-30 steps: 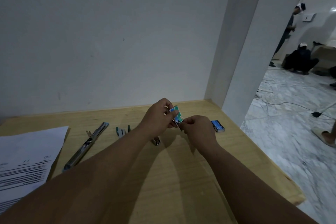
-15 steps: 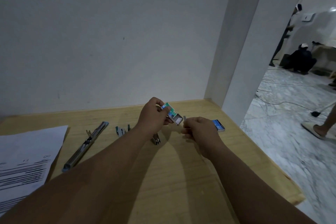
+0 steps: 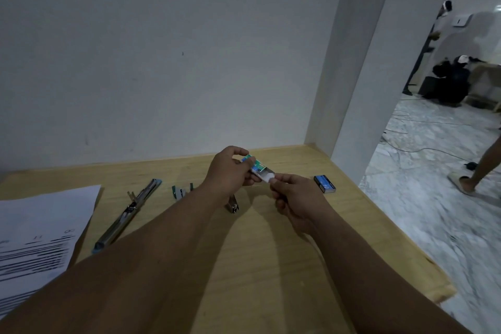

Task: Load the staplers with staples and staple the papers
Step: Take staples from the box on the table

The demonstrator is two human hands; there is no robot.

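Note:
My left hand grips a small green and blue staple box above the wooden table. The box's inner tray sticks out to the right. My right hand pinches the white end of that tray. A long stapler lies swung open on the table to the left. A second, small stapler lies behind my left forearm, and a metal part shows below my left wrist. Printed papers lie at the far left.
A blue staple box lies on the table to the right of my hands. The table ends at a white wall behind and a pillar at the back right. A marble floor with cables lies to the right, where people stand and sit.
The box was closed between both hands. My right hand has since pulled the inner tray out to the right, while my left hand keeps hold of the sleeve.

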